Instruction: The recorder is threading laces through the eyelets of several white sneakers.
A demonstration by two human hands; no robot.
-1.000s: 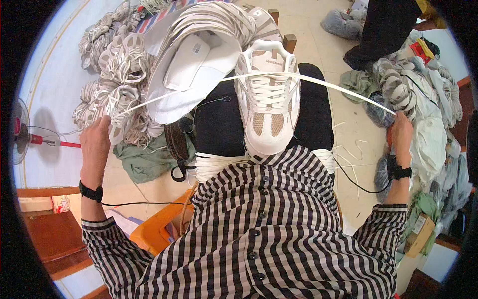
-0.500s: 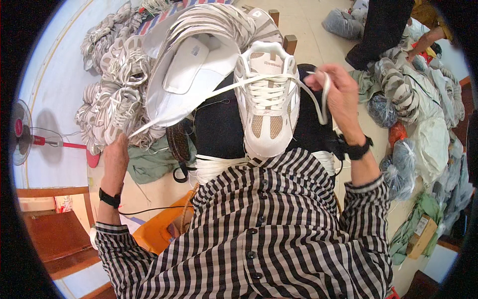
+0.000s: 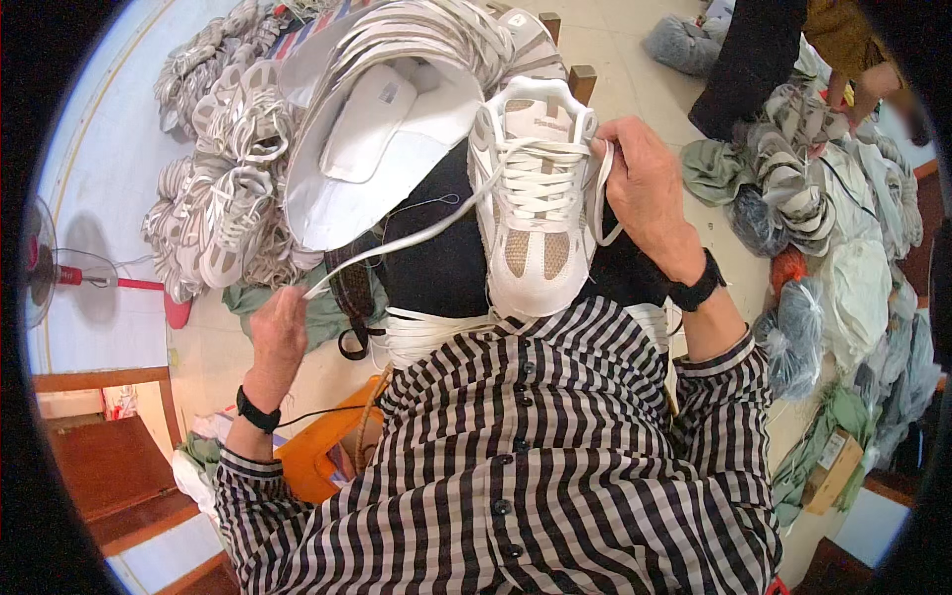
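A beige and white sneaker [image 3: 540, 260] rests on my dark-clad lap, toe toward me, its white lace criss-crossed through the eyelets. My left hand [image 3: 279, 332] is closed low at the left, pinching one end of the shoelace [image 3: 432, 230], which runs slackly from the top eyelets. Beside the upper right of the shoe, my right hand [image 3: 647, 193] is closed on the other lace part, and a short loop hangs below its fingers. The exact fingertip grip there is partly hidden.
A large white curved piece [image 3: 327, 213] with stacked beige parts along its rim lies left of the sneaker. Bundled shoe uppers [image 3: 223, 213] are heaped farther left, near a fan [image 3: 42, 263]. Bagged bundles [image 3: 798, 332] line the right, where another person's arm [image 3: 873, 89] reaches in.
My left hand has come inward and nearer to me, and its lace has gone from taut to slack. My right hand has moved left, up against the shoe's side.
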